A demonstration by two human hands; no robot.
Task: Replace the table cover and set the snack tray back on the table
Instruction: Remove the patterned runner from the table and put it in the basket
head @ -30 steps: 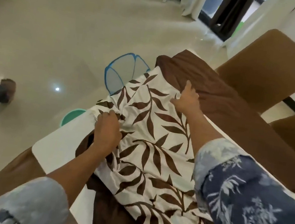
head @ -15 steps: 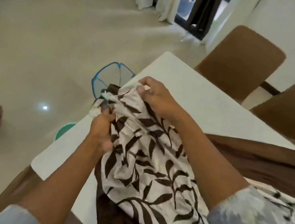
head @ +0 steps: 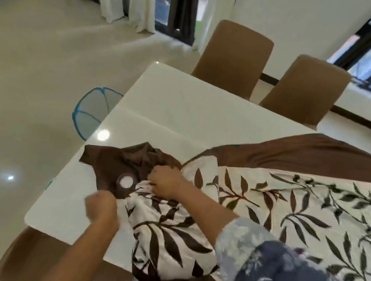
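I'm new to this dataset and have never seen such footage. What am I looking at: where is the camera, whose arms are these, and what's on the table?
There is no machine: a person works bare-handed. All pictures come from one wide-angle camera on their head, looking forward and down; the last is the present moment. On the white table lies a cloth, brown with a leaf-printed side, partly spread, partly bunched. The right hand grips the bunched part. The left hand is blurred, curled at the cloth's brown edge; whether it grips is unclear. Two brown chairs stand beyond the table, and a blue mesh cover sits on the floor.
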